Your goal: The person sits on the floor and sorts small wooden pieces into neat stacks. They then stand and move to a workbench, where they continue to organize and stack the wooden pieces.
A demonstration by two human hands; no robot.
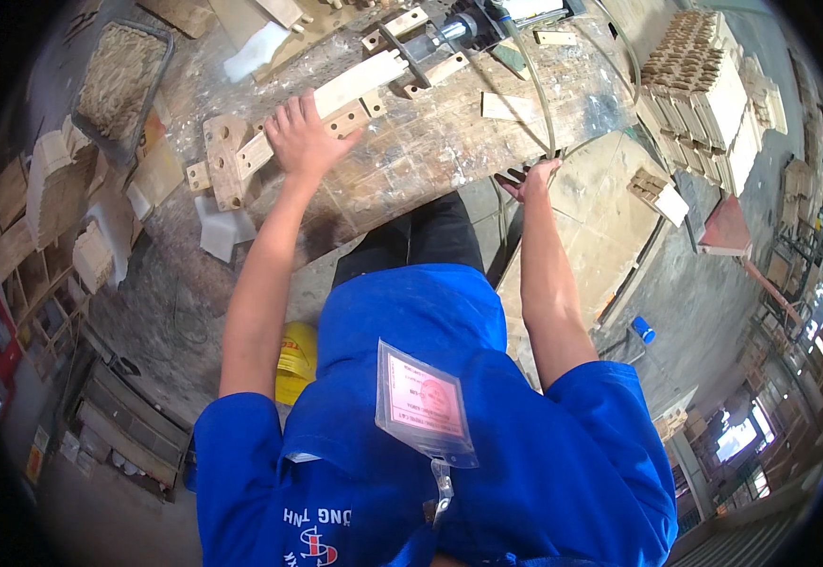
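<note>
My left hand point(306, 142) lies across a long pale wooden board point(360, 83), its fingers over the far edge and the thumb out to the right. The board's near-left end rests by an upright drilled wooden block point(227, 161); its far end reaches the metal plate point(405, 55) of a cylinder clamp point(457, 30). Drilled wooden strips point(350, 115) flank the board. My right hand point(530, 180) is at the workbench's front edge, beside a hose point(546, 104). Its shadowed fingers are spread apart, with the thumb near the hose's lower end. What the thumb touches is unclear.
The worn workbench point(421, 161) carries a loose wooden piece point(509, 106). Stacked wooden parts point(700, 94) stand to the right, above a low plywood surface point(582, 208). A crate of wood pieces point(120, 85) is at the far left. A yellow helmet point(296, 364) sits below my left arm.
</note>
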